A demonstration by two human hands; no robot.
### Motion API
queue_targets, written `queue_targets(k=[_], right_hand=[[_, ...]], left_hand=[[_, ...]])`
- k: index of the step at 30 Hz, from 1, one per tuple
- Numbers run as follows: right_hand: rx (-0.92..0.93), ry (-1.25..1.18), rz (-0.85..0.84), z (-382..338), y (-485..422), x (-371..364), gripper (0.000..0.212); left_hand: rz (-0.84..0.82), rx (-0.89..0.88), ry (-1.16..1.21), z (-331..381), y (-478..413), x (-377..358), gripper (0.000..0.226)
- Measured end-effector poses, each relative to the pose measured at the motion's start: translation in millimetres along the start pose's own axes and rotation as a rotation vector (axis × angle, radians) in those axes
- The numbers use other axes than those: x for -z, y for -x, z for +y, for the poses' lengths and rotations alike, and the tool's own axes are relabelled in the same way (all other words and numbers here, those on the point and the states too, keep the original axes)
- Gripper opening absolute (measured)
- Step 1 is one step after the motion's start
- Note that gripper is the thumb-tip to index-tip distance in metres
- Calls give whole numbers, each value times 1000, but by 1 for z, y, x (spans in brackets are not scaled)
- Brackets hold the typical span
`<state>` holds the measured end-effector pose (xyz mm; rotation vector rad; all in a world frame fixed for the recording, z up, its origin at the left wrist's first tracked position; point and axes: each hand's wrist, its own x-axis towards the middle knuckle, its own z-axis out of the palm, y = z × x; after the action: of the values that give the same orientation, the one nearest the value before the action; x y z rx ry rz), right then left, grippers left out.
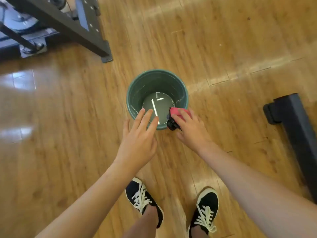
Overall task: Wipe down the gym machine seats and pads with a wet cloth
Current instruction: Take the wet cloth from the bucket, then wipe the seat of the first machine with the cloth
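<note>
Biggest risk here imo: the green bucket (130,93) looks barely filled, so leaning on the rim or snagging it with the cloth (178,111) could tip it and dump water across the wood floor (223,48), which already looks shiny. Carrying the cloth off dripping would leave the same mess, so it probably wants a good wring over the bucket first.

The bucket stands on the floor just ahead of the person's shoes (142,198), with only a shallow pool of water (149,103) at the bottom and nothing else in it that I can see. The right hand (192,131) has its fingers curled over the bunched pink and black cloth at the bucket's near rim. The left hand (137,141) is open with its fingers spread, holding nothing, over the near rim.
</note>
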<state>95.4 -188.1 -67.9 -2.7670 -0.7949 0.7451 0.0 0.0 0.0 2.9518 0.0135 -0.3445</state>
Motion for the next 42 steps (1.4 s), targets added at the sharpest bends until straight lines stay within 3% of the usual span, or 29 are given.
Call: queue_targets(k=[6, 12, 19, 25, 30, 42], right_hand=[[146, 197, 9, 16, -26, -31, 67], [246, 71, 141, 21, -40, -22, 46], [430, -39, 292, -31, 10, 47, 50], [547, -124, 427, -114, 57, 147, 58], [569, -312, 445, -224, 100, 245, 42], [775, -507, 335, -488, 159, 398, 38]], left_hand=[[-30, 8, 33, -2, 3, -26, 63], [36, 22, 31, -8, 15, -10, 60], [124, 81, 35, -8, 48, 62, 68], [222, 214, 24, -27, 108, 177, 74], [280, 355, -14, -54, 186, 287, 72], [406, 598, -135, -175, 355, 481, 67]])
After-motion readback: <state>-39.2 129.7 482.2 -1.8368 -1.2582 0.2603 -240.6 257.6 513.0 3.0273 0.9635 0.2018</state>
